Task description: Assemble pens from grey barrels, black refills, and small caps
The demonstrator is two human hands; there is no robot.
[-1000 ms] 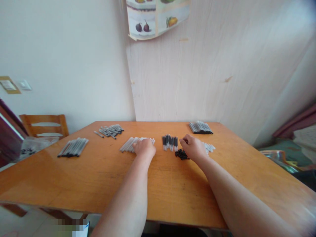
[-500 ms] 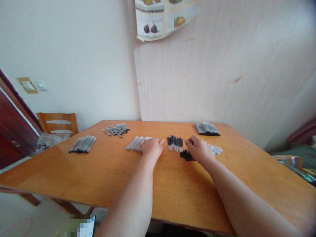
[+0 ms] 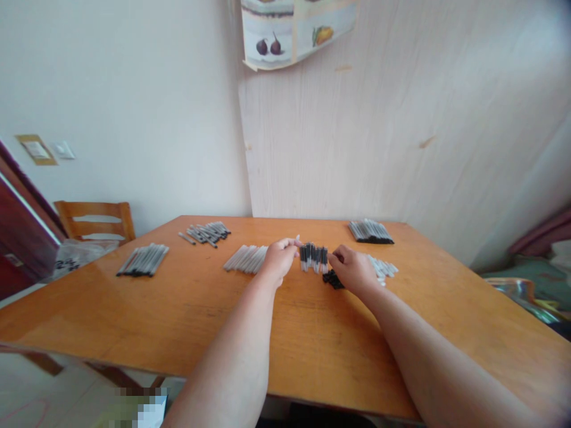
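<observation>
My left hand point(image 3: 279, 260) is closed around a whitish pen barrel point(image 3: 298, 238), whose tip pokes up past the fingers. Beside it on the left lies a row of clear, whitish pen barrels point(image 3: 244, 259), partly covered by the hand. In the middle is a row of black-and-clear pen refills point(image 3: 313, 257). My right hand point(image 3: 354, 268) has its fingertips at the right edge of these refills, fingers curled together; whatever they pinch is hidden. Under that hand sits a heap of small black pen caps or plugs point(image 3: 332, 279). Small translucent pieces point(image 3: 384, 268) lie to its right.
Across the wooden table point(image 3: 214, 327) lie more pens: a bundle at the left point(image 3: 143, 260), a loose pile at the back left point(image 3: 207, 233) and a bundle at the back right point(image 3: 371, 231). A chair point(image 3: 96, 219) stands beyond the left edge.
My left hand has lifted from the row of whitish barrels and moved right, toward the refills, with a barrel in it. My right hand has shifted slightly left to the refills' edge.
</observation>
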